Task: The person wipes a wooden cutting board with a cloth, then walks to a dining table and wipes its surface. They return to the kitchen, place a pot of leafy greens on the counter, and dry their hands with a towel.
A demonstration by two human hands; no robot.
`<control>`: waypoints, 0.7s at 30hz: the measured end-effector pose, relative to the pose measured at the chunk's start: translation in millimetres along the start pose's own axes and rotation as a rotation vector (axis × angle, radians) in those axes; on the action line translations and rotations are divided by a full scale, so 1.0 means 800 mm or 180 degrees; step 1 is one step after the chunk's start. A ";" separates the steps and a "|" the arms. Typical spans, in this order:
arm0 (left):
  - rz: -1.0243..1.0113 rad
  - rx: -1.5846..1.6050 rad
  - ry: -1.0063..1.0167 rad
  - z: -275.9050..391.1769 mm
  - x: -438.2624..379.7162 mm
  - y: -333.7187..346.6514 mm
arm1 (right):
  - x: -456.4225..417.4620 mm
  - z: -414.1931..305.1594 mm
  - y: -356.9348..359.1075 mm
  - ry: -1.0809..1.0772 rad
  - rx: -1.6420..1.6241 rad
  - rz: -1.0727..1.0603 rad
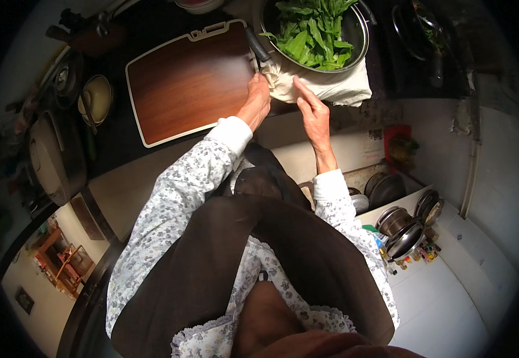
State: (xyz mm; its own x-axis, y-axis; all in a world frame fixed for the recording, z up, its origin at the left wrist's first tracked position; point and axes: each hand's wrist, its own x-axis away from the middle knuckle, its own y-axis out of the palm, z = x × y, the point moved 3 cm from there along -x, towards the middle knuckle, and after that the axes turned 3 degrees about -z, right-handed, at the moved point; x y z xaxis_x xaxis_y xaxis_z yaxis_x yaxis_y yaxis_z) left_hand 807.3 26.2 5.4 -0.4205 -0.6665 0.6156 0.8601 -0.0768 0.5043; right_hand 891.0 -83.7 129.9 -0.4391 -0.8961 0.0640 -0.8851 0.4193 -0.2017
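A cream cloth lies on the dark counter, beneath the near side of a wide pan. Leafy greens are heaped in the pan. My left hand grips the cloth's bunched left end, close to the right edge of a wood-coloured cutting board with a pale rim. At the cloth's front edge is my right hand, its index finger stretched out over the fabric and its other fingers loosely bent. Nothing shows in the right hand's grasp. My left fingertips are partly hidden.
A black pan handle reaches over the board's right edge. Left of the board stand a yellowish bowl with a utensil across it and a large pale appliance. Dark cookware sits at the far right. Below are stacked pots.
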 end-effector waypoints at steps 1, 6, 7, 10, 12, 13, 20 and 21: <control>-0.0107 0.0291 -0.0243 0.013 0.024 0.016 | -0.007 -0.005 0.001 -0.0605 0.1044 -0.0133; -0.0198 0.0372 -0.0491 0.020 0.048 0.057 | -0.020 0.021 0.038 -0.1297 0.2474 -0.0359; -0.0178 0.0219 -0.0477 0.018 0.043 0.057 | -0.021 0.020 0.037 -0.1277 0.2360 -0.0209; 0.0043 -0.0307 -0.0280 0.013 0.039 0.059 | -0.024 0.026 0.028 -0.1453 0.2455 -0.0408; 0.0110 -0.0472 -0.0166 0.010 0.038 0.059 | -0.021 0.027 0.025 -0.1518 0.2525 -0.0526; 0.0134 -0.0457 -0.0217 0.007 0.035 0.056 | -0.021 0.025 0.025 -0.1542 0.2606 -0.0580; 0.0556 -0.0714 -0.0539 0.020 0.031 0.046 | -0.011 0.006 0.009 -0.1224 0.1844 -0.1022; 0.0374 -0.0457 -0.0523 0.027 0.032 0.043 | -0.007 0.001 0.003 -0.0833 0.0651 -0.0775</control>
State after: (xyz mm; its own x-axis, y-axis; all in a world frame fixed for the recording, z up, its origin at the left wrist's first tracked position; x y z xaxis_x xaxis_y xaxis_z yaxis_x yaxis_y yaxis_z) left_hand 820.0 22.6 51.4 -0.3464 -0.5484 0.7610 0.9331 -0.1183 0.3395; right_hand 891.2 -77.3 128.5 -0.1433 -0.9834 -0.1117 -0.8979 0.1766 -0.4033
